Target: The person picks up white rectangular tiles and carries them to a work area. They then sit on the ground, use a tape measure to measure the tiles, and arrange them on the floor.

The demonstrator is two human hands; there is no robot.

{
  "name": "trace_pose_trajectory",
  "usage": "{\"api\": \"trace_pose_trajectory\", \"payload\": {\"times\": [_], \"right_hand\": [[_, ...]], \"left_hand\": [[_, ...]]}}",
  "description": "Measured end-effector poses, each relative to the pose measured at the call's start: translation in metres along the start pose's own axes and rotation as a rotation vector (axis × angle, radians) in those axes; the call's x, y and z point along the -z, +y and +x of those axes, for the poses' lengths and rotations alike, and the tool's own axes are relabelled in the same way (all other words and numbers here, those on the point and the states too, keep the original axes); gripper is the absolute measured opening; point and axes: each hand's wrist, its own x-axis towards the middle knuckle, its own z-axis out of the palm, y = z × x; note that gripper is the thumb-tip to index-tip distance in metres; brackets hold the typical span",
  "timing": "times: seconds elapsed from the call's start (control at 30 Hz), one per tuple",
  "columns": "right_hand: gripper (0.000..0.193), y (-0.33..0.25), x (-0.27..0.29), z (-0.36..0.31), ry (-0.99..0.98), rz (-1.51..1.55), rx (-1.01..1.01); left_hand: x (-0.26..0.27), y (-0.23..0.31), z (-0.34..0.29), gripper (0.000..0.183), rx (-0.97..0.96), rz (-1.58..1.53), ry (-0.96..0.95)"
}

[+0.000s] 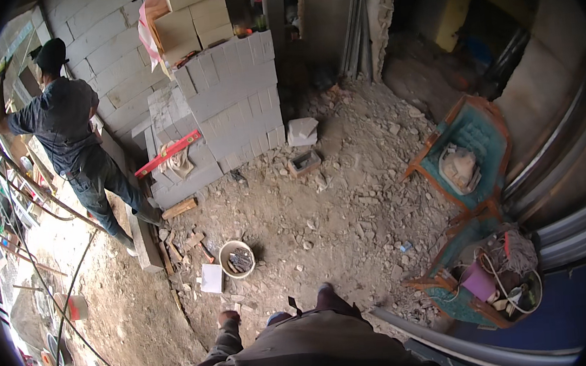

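My left hand hangs low beside my body at the bottom of the head view, the sleeve running down to its wrist. It looks rounded from above, and its fingers are hidden underneath, so what it holds, if anything, does not show. Nearest to it on the ground lie a white square slab and a round pale bucket with dark tools or pieces inside. Beside the slab is a hammer among wood scraps. My right hand is out of sight.
Rubble covers the ground. A block wall stands ahead, with a red spirit level leaning near it. At left a co-worker faces away, arm raised. Two teal chairs hold clutter at right; a cable crosses the left.
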Motion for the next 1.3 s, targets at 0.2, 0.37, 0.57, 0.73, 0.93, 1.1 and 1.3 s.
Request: {"api": "trace_pose_trajectory", "payload": {"times": [0.2, 0.37, 0.57, 0.73, 0.93, 1.1, 1.3], "right_hand": [[0.027, 0.034, 0.137, 0.122, 0.022, -0.074, 0.261], [0.034, 0.032, 0.33, 0.277, 0.233, -0.215, 0.202], [0.023, -0.109, 0.537, 0.299, 0.165, 1.615, 0.029], [0.018, -0.128, 0.589, 0.316, -0.437, 1.905, 0.404], [0.057, -0.163, 0.611, 0.329, -0.121, -0.493, 0.144], [0.034, -0.08, 0.59, 0.474, 0.14, -0.33, 0.563], [0.033, -0.238, 0.743, 0.546, -0.174, 1.351, -0.259]], "left_hand": [[0.01, 0.01, -0.069, 0.023, 0.49, -0.739, 0.228], [0.019, 0.005, 0.001, 0.025, 0.345, -0.5, 0.141], [0.074, 0.005, 0.042, 0.026, 0.144, -0.178, 0.082], [0.157, 0.035, 0.114, 0.024, 0.152, -0.277, -0.01], [0.225, 0.036, 0.163, 0.011, 0.718, -1.755, 0.11], [0.242, 0.027, 0.254, 0.02, 0.458, -1.431, 0.158], [0.27, 0.04, 0.291, 0.04, 0.335, -1.56, 0.274]]}}
